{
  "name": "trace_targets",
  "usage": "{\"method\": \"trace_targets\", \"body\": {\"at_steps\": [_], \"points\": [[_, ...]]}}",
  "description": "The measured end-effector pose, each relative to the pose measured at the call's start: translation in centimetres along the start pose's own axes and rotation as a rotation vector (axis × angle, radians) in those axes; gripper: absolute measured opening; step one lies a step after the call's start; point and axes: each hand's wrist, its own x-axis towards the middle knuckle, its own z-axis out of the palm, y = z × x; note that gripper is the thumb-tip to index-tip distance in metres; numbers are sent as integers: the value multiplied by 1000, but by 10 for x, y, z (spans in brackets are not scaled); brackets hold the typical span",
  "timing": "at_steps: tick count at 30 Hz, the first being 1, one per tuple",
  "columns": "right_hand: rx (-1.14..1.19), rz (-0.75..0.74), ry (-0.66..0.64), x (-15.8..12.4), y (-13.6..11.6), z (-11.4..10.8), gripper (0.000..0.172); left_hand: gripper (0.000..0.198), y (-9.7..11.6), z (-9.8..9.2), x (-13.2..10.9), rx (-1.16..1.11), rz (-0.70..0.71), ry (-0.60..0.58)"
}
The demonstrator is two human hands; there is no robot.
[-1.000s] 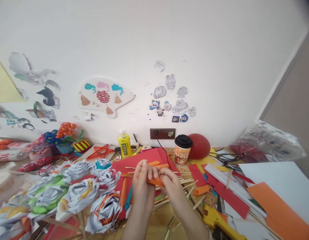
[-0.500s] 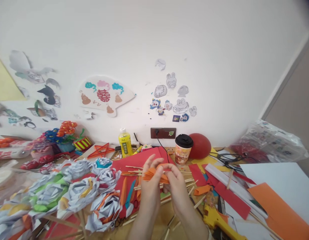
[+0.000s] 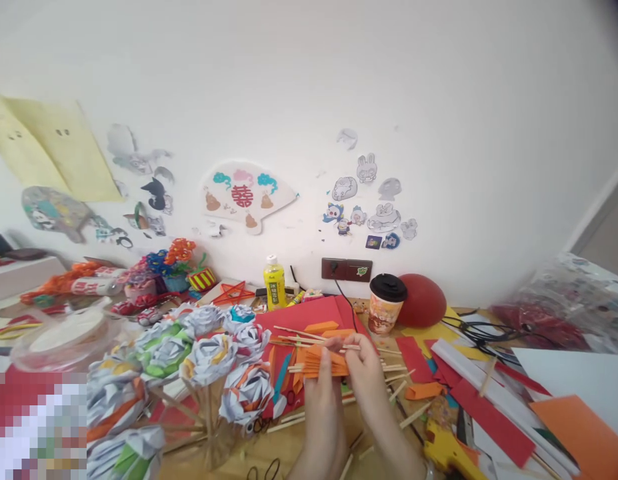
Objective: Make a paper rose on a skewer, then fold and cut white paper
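Pleated orange paper point(image 3: 316, 365) spreads in narrow folds between my two hands, low in the middle of the view. My left hand point(image 3: 325, 400) pinches it from the left, thumb up along the folds. My right hand point(image 3: 366, 373) has its fingers closed at the right end of the same paper. The fingertips there are partly hidden. Behind and beneath my hands lie thin wooden sticks point(image 3: 299, 337), more strips of orange paper point(image 3: 321, 327) and red sheets point(image 3: 309, 313).
White paper flowers point(image 3: 209, 358) on sticks crowd the left. A yellow bottle point(image 3: 275, 287), a lidded cup point(image 3: 385, 310) and a red balloon point(image 3: 423, 300) stand near the wall. At the right lie a yellow glue gun point(image 3: 446, 450), red strips point(image 3: 493, 417) and black cable point(image 3: 481, 333).
The view has turned left, so everything appears further right. My hands have lowered slightly and stay on the orange paper, whose folds now lie flatter and face me more.
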Motion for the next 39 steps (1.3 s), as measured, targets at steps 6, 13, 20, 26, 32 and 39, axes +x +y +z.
{"method": "trace_targets", "body": {"at_steps": [6,13,20,26,32,39], "points": [[-378,-99,-151,-39,40,-1,19,35,4,-49,-6,-24,-85,42],[-1313,-694,-544,12,15,7,25,34,0,-105,0,15,-159,-7],[-1340,-836,-1064,69,38,51,8,39,-10,-106,2,67,-244,-79],[-1341,-688,-957,83,27,50,11,42,-9,-104,3,75,-233,-82],[-1118,-469,-571,48,10,17,8,45,-9,-92,4,83,-158,-121],[-751,-198,-417,-39,41,-15,17,47,-22,-87,2,186,-176,-201]]}}
